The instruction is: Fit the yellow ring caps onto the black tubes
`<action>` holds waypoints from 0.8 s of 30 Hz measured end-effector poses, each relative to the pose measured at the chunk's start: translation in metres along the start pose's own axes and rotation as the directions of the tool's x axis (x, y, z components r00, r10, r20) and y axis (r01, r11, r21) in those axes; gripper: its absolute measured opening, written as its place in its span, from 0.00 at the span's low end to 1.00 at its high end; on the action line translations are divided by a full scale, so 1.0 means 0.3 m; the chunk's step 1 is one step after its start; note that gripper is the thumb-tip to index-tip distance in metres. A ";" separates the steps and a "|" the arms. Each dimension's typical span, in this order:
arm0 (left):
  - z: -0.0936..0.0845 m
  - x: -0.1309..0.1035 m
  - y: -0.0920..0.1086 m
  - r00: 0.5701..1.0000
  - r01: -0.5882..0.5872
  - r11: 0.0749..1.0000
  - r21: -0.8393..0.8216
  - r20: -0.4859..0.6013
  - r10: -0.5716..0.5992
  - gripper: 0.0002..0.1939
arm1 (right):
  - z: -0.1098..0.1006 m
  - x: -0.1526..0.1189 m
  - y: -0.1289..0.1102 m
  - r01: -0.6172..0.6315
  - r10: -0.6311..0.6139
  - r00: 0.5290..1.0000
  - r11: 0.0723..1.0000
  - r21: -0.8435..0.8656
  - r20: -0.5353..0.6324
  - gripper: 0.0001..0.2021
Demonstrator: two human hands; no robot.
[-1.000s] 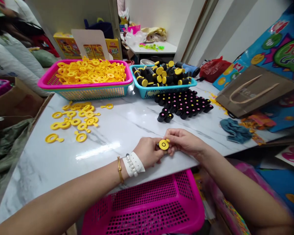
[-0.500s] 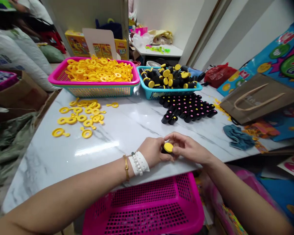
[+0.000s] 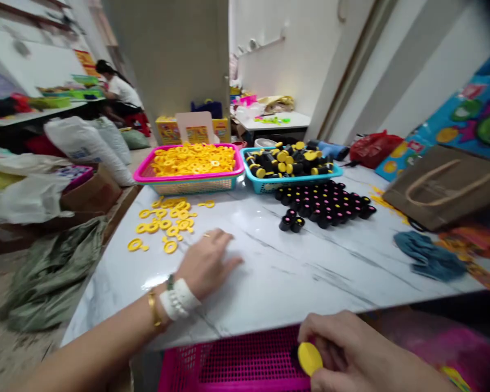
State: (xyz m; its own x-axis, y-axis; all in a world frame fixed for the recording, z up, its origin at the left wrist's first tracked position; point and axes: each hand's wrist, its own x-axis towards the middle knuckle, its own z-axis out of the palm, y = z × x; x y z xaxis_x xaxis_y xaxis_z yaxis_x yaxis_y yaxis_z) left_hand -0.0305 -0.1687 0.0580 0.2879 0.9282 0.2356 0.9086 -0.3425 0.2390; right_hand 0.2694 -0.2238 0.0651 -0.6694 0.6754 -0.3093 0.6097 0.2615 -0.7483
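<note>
My right hand (image 3: pixel 347 348) grips a small black cylinder with a yellow cap (image 3: pixel 310 358) between thumb and fingers. It is over the pink basket (image 3: pixel 237 356) below the table's front edge. My left hand (image 3: pixel 208 261) holds nothing; its thumb and fingers are apart above the marble-patterned table (image 3: pixel 269 288). Closest to that hand lie several loose yellow ring pieces with short tabs (image 3: pixel 170 246). Farther right, black cylinders (image 3: pixel 326 201) stand in a packed group, pink or yellow dots on their tops, with a few at its front left corner.
Behind the loose rings stands a pink-rimmed basket (image 3: pixel 147 169) heaped with yellow rings. Beside it, a blue basket (image 3: pixel 265 185) holds black cylinders with yellow caps. A brown paper bag (image 3: pixel 441 201) and a teal cloth (image 3: pixel 428 253) lie at the right. A person (image 3: pixel 122 90) sits far left.
My hands have parted. The right one carried the yellow-capped black cylinder down and toward me over the pink basket; the left let go and moved left toward the loose rings. The camera view has tilted up.
</note>
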 end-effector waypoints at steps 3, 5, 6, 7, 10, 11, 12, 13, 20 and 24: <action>-0.012 0.051 -0.166 0.989 0.145 0.941 0.306 -0.079 -0.126 0.19 | -0.055 0.027 0.014 0.070 -0.066 0.981 0.997 0.018 -0.180 0.09; 0.009 0.082 -0.220 0.988 0.153 0.917 0.368 -0.032 -0.153 0.19 | -0.119 0.087 0.042 0.104 -0.123 0.883 0.992 -0.068 -0.452 0.08; 0.023 0.089 -0.227 0.990 0.131 0.924 0.358 -0.005 -0.138 0.18 | -0.154 0.126 0.058 0.106 -0.166 0.804 0.985 -0.138 -0.571 0.09; 0.037 0.091 -0.224 0.994 0.097 0.939 0.330 0.015 -0.108 0.17 | -0.187 0.169 0.076 0.100 -0.219 0.725 0.972 -0.214 -0.653 0.10; 0.067 0.071 -0.185 1.000 0.002 0.978 0.208 -0.006 -0.001 0.15 | -0.266 0.299 0.125 0.105 -0.415 0.584 0.891 -0.442 -0.697 0.16; 0.070 0.061 -0.172 1.000 -0.012 0.986 0.167 -0.026 0.016 0.15 | -0.281 0.339 0.140 0.104 -0.471 0.576 0.853 -0.512 -0.668 0.19; 0.067 0.051 -0.164 0.999 -0.016 0.992 0.126 -0.048 0.022 0.15 | -0.291 0.375 0.156 0.094 -0.515 0.580 0.812 -0.575 -0.631 0.22; 0.060 0.042 -0.162 0.997 -0.015 0.996 0.083 -0.074 0.021 0.15 | -0.297 0.408 0.172 0.078 -0.544 0.598 0.770 -0.633 -0.589 0.25; -0.108 -0.061 -0.398 0.944 0.188 0.980 0.057 -0.286 -0.165 0.19 | -0.267 0.532 0.257 -0.021 -0.556 0.697 0.615 -0.788 -0.453 0.17; -0.154 -0.112 -0.645 0.893 0.426 0.900 0.095 -0.204 -0.401 0.32 | -0.186 0.538 0.196 0.100 -0.628 0.684 0.585 -0.805 -0.371 0.17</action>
State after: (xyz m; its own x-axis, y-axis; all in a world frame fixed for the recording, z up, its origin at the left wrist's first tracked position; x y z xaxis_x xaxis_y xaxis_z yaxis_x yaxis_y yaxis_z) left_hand -0.2299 -0.1402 0.0472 -0.1688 0.9368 0.3064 0.9689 0.1007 0.2259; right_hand 0.2210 -0.0610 0.0038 -0.6830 0.5539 0.4761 0.6315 0.7754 0.0038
